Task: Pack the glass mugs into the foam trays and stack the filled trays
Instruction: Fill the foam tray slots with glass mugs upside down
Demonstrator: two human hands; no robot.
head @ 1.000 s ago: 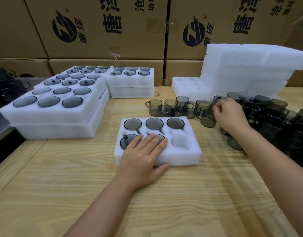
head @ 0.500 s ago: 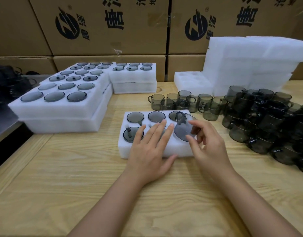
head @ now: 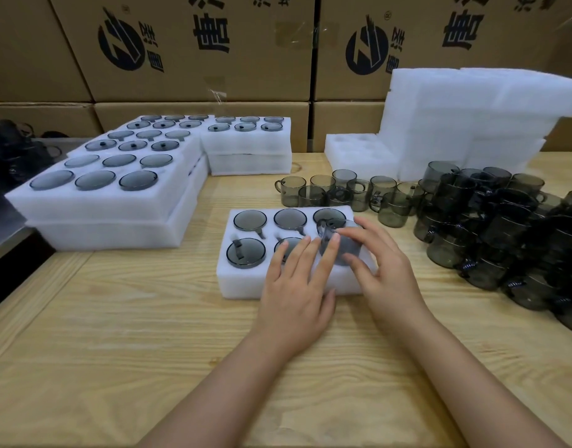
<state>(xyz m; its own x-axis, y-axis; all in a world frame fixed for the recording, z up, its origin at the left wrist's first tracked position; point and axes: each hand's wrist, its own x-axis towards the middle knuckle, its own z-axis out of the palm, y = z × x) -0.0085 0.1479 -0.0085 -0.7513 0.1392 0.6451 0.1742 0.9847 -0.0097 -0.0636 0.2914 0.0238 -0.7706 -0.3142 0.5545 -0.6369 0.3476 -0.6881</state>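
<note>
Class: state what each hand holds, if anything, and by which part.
The right hand holds a glass mug by its side wall, handle free. The left hand rests flat on the foam tray, holding nothing.

Two hands (head: 296,302), one near foam tray (head: 239,282) holding five seated mugs (head: 249,219), a sixth mug (head: 344,247) held.

Mugs (head: 391,210): smoky grey glass, glossy, see-through.
Foam tray (head: 242,284): white foam, matt, faintly grainy.
Table (head: 116,350): pale wood, grain showing, matt.
Boxes (head: 233,79), top of frame: brown cardboard, dull.
</note>
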